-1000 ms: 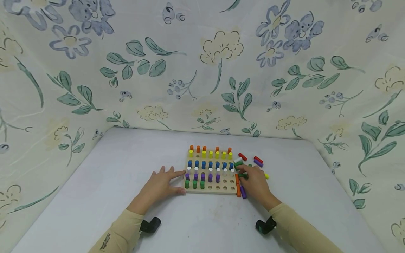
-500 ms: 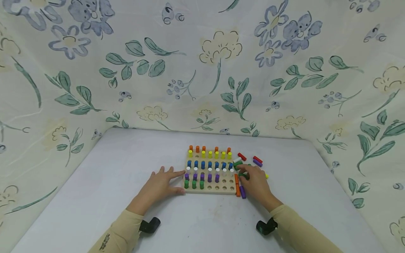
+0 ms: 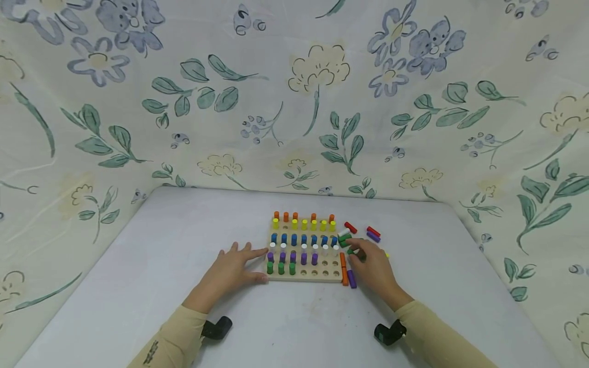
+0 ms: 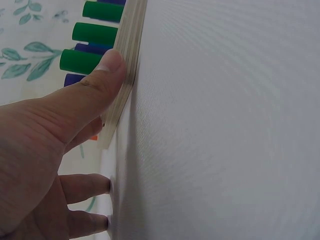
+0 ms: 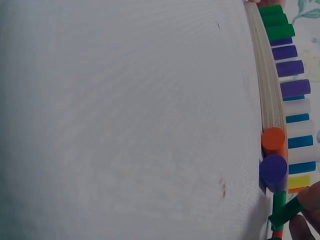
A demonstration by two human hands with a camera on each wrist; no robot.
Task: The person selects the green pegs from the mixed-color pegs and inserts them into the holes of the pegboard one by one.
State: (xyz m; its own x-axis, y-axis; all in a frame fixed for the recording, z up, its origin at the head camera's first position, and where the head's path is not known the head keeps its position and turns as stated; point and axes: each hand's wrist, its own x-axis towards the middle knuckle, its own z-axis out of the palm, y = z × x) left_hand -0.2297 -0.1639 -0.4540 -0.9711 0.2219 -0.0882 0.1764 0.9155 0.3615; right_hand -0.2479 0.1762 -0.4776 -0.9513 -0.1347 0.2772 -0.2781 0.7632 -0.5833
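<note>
Left hand, fingers spread, likely steadies the board at nine o'clock; right hand pinches a peg at three.

Tan sleeves and black wrist cameras

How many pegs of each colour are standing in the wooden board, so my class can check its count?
Orange pegs: 5
Yellow pegs: 6
Blue pegs: 7
White pegs: 6
Purple pegs: 5
Green pegs: 3
Total: 32
</note>
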